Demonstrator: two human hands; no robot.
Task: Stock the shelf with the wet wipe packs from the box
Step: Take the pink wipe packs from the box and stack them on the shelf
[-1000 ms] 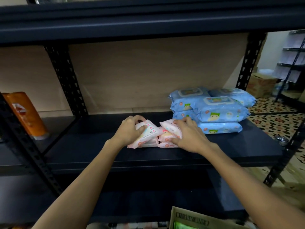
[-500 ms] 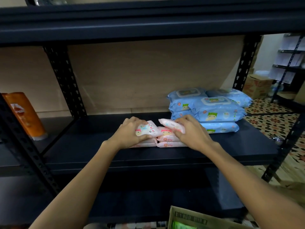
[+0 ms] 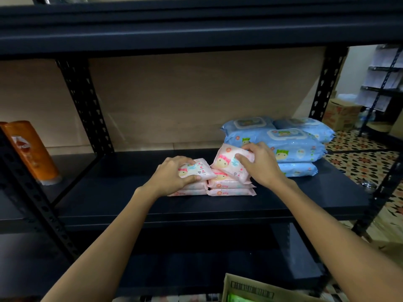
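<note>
Two short stacks of small pink wet wipe packs (image 3: 231,188) sit side by side in the middle of the dark shelf board (image 3: 122,188). My left hand (image 3: 174,175) grips the top pack of the left stack (image 3: 196,171), thumb at its front edge. My right hand (image 3: 259,164) holds a pink pack (image 3: 226,163) tilted up on its edge above the right stack. Behind to the right lies a pile of large blue wet wipe packs (image 3: 290,147). The cardboard box (image 3: 250,289) shows at the bottom edge, below the shelf.
An orange bottle (image 3: 30,151) leans on the neighbouring shelf at the left. Black perforated uprights (image 3: 85,105) frame the bay, with another board (image 3: 196,25) close overhead. A patterned floor, a carton (image 3: 340,114) and more shelving lie to the right.
My right hand has raised its pink pack and tipped it up toward the blue pile. My left hand has settled its pack flatter on the left stack.
</note>
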